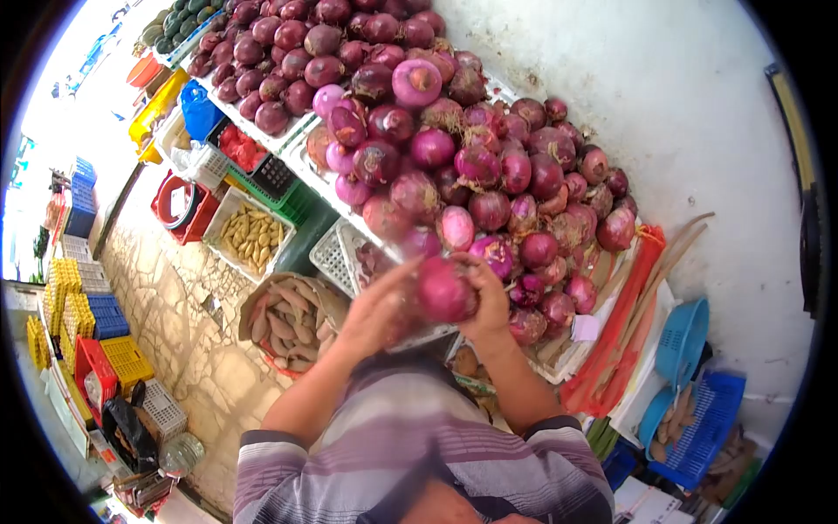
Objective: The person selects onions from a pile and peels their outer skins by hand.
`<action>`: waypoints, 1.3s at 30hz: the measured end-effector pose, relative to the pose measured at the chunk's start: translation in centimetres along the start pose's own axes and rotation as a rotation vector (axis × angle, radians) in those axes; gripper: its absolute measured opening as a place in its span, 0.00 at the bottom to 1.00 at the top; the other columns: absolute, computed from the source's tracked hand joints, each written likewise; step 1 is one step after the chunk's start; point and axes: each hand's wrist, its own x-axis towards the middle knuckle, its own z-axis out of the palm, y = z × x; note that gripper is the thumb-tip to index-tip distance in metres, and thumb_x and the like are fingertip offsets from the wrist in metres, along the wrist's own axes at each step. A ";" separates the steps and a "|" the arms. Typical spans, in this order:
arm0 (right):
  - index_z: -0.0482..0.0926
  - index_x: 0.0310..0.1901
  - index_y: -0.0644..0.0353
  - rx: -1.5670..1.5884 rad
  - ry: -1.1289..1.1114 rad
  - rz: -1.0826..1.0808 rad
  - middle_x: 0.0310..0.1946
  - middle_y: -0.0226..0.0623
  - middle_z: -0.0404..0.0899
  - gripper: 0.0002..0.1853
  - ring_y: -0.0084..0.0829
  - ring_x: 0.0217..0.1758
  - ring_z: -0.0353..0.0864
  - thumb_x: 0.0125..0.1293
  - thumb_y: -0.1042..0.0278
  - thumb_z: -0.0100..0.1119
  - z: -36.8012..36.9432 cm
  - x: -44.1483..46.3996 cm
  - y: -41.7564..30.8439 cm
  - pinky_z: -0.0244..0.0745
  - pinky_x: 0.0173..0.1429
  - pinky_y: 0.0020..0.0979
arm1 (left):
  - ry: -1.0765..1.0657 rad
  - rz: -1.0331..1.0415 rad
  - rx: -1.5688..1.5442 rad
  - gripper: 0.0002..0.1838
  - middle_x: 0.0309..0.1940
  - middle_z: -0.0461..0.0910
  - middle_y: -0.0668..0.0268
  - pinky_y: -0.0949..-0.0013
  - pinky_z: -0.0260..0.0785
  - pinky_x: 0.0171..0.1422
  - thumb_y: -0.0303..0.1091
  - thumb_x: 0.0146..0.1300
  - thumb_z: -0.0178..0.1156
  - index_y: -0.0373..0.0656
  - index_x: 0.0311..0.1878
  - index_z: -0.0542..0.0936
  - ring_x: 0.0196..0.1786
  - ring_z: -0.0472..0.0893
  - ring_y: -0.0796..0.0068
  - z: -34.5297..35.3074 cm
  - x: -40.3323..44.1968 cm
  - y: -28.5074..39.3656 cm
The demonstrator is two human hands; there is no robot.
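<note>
Between my two hands, just in front of my body, is a red onion [447,291]. My right hand [485,301] is closed around its right side. On the other side, my left hand [381,306] is at the onion's left edge, its fingers smeared by motion, so I cannot tell whether they grip it. Something dark reddish shows blurred beneath the left palm. Beyond my hands rises a large heap of red onions [489,210], some glossy and smooth, others with dry, flaky skin and roots.
A sack of sweet potatoes [292,319] and a white crate of yellowish tubers [253,234] stand to the left. Red netting [615,327] and blue baskets [698,428] are at the right, beside a white wall [672,113]. Stacked crates [109,314] line the far left.
</note>
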 end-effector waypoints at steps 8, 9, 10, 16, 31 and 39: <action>0.79 0.58 0.64 -0.079 0.064 -0.332 0.53 0.42 0.82 0.17 0.38 0.57 0.83 0.74 0.65 0.52 4.1 12.1 -10.9 0.81 0.65 0.47 | 0.845 0.220 0.231 0.26 0.69 0.70 0.50 0.63 0.64 0.73 0.40 0.82 0.52 0.31 0.73 0.66 0.70 0.71 0.63 -13.6 11.3 -5.5; 0.79 0.58 0.65 -0.143 0.055 -0.363 0.53 0.42 0.82 0.17 0.38 0.56 0.84 0.74 0.65 0.52 5.1 13.7 -12.1 0.80 0.66 0.46 | 0.874 0.236 0.253 0.28 0.72 0.68 0.48 0.62 0.62 0.76 0.40 0.81 0.52 0.31 0.75 0.64 0.74 0.69 0.60 -15.1 12.9 -6.2; 0.79 0.58 0.64 -0.175 0.073 -0.392 0.53 0.41 0.82 0.17 0.37 0.56 0.84 0.74 0.64 0.53 5.6 15.7 -12.9 0.80 0.65 0.46 | 0.901 0.298 0.498 0.30 0.75 0.65 0.44 0.59 0.58 0.79 0.40 0.81 0.52 0.30 0.77 0.62 0.78 0.65 0.53 -15.5 14.1 -5.1; 0.81 0.55 0.67 -0.406 0.226 -0.575 0.50 0.40 0.83 0.16 0.32 0.52 0.83 0.73 0.65 0.57 5.4 30.9 -16.6 0.81 0.58 0.39 | 0.811 0.322 0.797 0.33 0.79 0.64 0.54 0.35 0.36 0.84 0.55 0.78 0.48 0.41 0.76 0.68 0.82 0.61 0.52 -16.6 18.7 -5.3; 0.83 0.51 0.72 -0.702 0.517 -0.597 0.40 0.44 0.85 0.19 0.34 0.40 0.82 0.70 0.61 0.60 5.1 51.3 -20.2 0.76 0.46 0.39 | 0.907 0.202 1.087 0.31 0.80 0.62 0.56 0.34 0.38 0.83 0.54 0.79 0.45 0.44 0.76 0.69 0.81 0.61 0.50 -15.1 20.1 -5.6; 0.83 0.53 0.71 -0.604 0.138 -0.515 0.41 0.38 0.85 0.19 0.29 0.42 0.82 0.73 0.62 0.59 8.1 50.9 -17.9 0.78 0.50 0.32 | 0.927 0.276 1.106 0.32 0.78 0.65 0.51 0.43 0.45 0.81 0.55 0.80 0.44 0.40 0.74 0.70 0.79 0.64 0.48 -15.3 20.3 -5.8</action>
